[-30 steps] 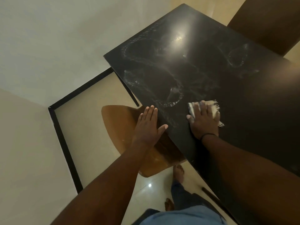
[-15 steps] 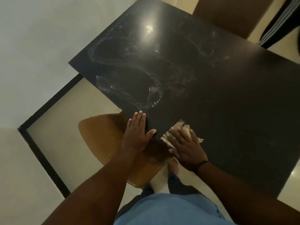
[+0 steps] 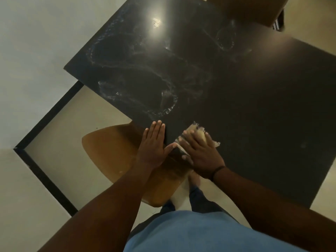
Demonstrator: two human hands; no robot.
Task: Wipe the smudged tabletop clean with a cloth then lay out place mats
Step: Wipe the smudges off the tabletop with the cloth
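Observation:
The black tabletop (image 3: 245, 99) carries whitish swirled smudges (image 3: 149, 84) over its left and middle parts. A pale fringed cloth (image 3: 197, 132) lies at the table's near edge under my right hand (image 3: 201, 153), which presses it flat with straight, spread fingers. My left hand (image 3: 154, 144) rests flat on the same near edge just left of the cloth, fingers straight, thumb pointing toward my right hand. No place mats are in view.
A brown wooden chair seat (image 3: 116, 153) is tucked under the near edge below my left hand. Another brown chair (image 3: 243, 8) stands at the far side. A black strip (image 3: 43, 124) runs along the pale floor at left. My feet stand by the table's edge.
My right hand has dragged the cloth from further in on the tabletop back to the near edge, close beside my left hand. My left hand stayed on the edge.

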